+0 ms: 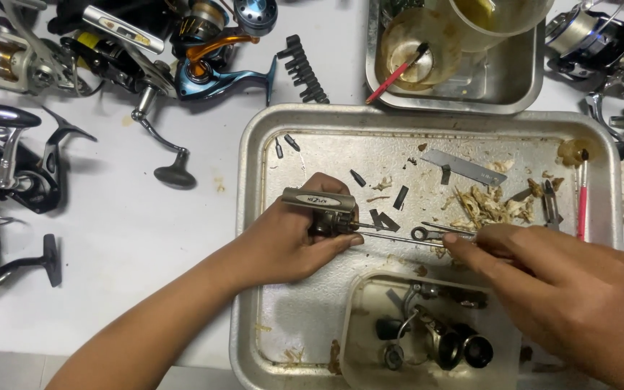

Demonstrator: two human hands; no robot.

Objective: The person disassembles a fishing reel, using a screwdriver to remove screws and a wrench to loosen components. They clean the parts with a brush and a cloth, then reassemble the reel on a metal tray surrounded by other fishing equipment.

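1. Left hand [294,242] fingers clamp the grey metal reel body [321,209] over the big grimy steel tray [254,217]; best kept braced
2. Right hand [565,289] fingers pinch the slim steel wrench [417,235]; seat it squarely
3. Clear plastic tub [359,347] holds dark reel parts; far steel tray [514,90] holds greasy cups

Two bare hands and forearms, nothing worn.

The left hand [290,242] and right hand [565,296] have no gloves, rings, watch or bands. The left forearm runs up from the lower left edge, uncovered along its whole visible length, no sleeve or cuff in sight. The right forearm is cut off by the lower right corner; what shows of it is unsleeved too. Nails are short and plain, fingers slim, knuckles clearly creased.
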